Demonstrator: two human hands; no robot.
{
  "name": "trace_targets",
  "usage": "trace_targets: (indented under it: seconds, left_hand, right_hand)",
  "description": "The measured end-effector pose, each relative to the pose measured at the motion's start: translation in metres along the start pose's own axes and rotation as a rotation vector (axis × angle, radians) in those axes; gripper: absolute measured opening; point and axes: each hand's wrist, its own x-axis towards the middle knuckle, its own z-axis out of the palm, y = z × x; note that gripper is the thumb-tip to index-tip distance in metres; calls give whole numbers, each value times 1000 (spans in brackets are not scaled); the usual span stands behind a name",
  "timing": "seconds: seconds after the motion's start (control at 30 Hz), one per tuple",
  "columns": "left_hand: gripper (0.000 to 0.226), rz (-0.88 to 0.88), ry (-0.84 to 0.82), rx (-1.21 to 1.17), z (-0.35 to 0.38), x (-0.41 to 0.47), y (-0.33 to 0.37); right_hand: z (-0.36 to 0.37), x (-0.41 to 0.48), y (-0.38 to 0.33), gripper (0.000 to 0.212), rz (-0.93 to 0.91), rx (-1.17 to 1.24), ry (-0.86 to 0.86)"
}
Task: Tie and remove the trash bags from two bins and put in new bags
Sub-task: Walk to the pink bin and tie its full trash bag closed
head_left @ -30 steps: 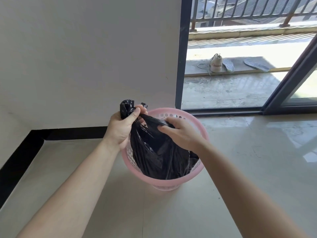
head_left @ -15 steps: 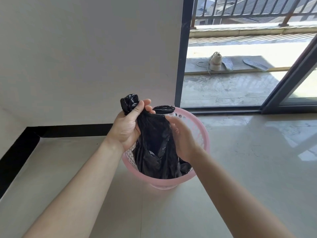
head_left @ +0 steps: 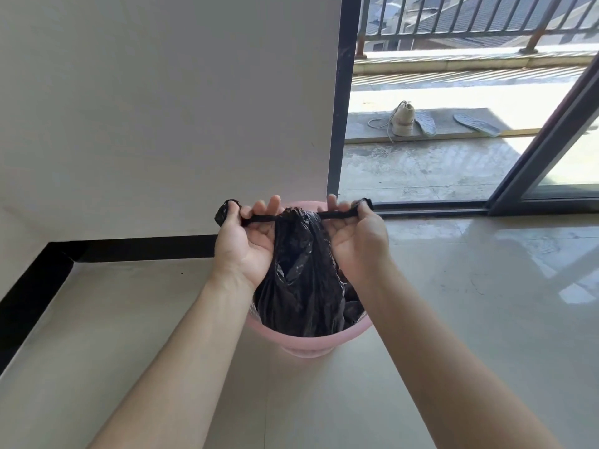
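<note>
Head view, the only one. Black trash bag (head_left: 301, 286) hangs straight down between the two hands, its lower body sitting inside the pink bin (head_left: 304, 346) on the floor (head_left: 453, 319), close to the wall (head_left: 162, 108) and just left of the dark door frame (head_left: 338, 92). Bag mouth is gathered to a narrow neck (head_left: 296, 215) at centre, above the far rim of the bin. Two twisted strands run out from that neck in one taut horizontal line, left to right. Left hand (head_left: 241, 244) pinches the left strand (head_left: 259, 218), palm toward the camera, and a wad of spare plastic bulges out past its thumb. Right hand (head_left: 356, 241) pinches the right strand (head_left: 337, 215), the short end poking out beyond the fingers. Hands are apart, level with each other, one on each side of the neck, and neither is nearer to it. Judgement: this is the tightening pull of a tie. The strand axis lies crosswise while the bag's long axis is vertical, so the lift out should go straight up from the neck. Cannot tell whether the knot is fully locked. A shoe (head_left: 403, 119) lies far off on the balcony.
</note>
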Motion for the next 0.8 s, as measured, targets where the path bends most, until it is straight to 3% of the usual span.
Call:
trace_targets:
  seconds: [0.07,0.17,0.3,0.43,0.57,0.67,0.73,0.8]
  left_hand:
    - [49,18,145,-55,-6,2,3]
    - [46,64,346,83,-26,5,16]
    - [42,130,435,289,-33,5,16]
    - [42,258,435,451,-30,1,15]
    - [43,323,270,539,-15,-4,17]
    - [46,271,127,663,6,-11,3]
    - [51,263,80,834,13,-15,-9]
    - [76,155,87,1002,12,-16,-14]
  right_hand:
    - [-9,10,-23,34,-69,98,103]
    - [-44,28,-56,34,-113,4,302]
    - [-70,34,-68,32,-171,-193,395]
    - [-68,27,-62,25,-298,-586,294]
    - [-49,16,-63,29,-408,-939,97]
    - [-21,6,-58,46,-397,-1169,-8]
    - [-5,-4,-51,71,-286,-1334,-56]
    - [6,-13,-46,103,-164,-1492,-63]
